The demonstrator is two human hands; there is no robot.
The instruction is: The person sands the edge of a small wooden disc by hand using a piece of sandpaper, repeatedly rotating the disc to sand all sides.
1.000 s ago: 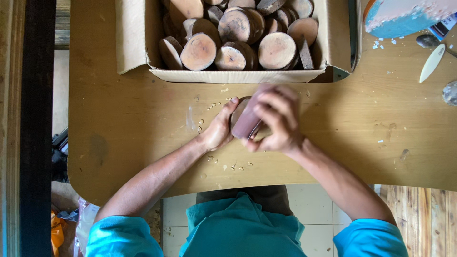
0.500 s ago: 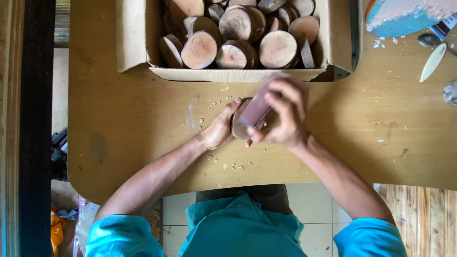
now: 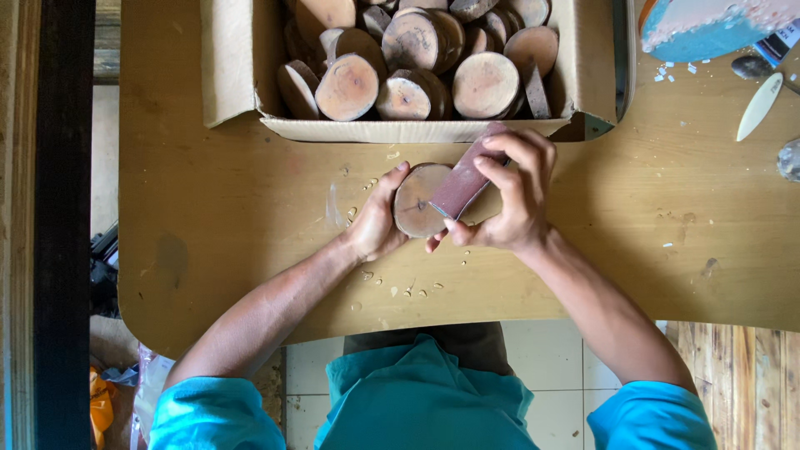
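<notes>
We start at nine o'clock, where a dark vertical post (image 3: 60,225) edges the wooden table (image 3: 233,233). Our left hand (image 3: 379,218) sits a little left of the table's centre, fingers pressed together and curved against the left rim of a round wood slice (image 3: 417,200) — the slice lies flat on the table, cut face up, touching both hands. Small pale chips (image 3: 408,290) are scattered on the table at six o'clock from the slice.

At twelve o'clock from the slice stands an open cardboard box (image 3: 233,62), filled with more wood slices (image 3: 483,83), many on edge with their cut faces showing.

Just right of the slice, our right hand (image 3: 512,200) pinches a reddish-brown sanding block (image 3: 467,179) between thumb and fingers; the block is tilted, its lower end resting on the slice's face, its upper end pointing toward one o'clock.

At two o'clock, near the table's far right corner — a blue-rimmed round object (image 3: 708,25), white flakes (image 3: 667,73) beside it, and a pale leaf-shaped blade (image 3: 758,107).
</notes>
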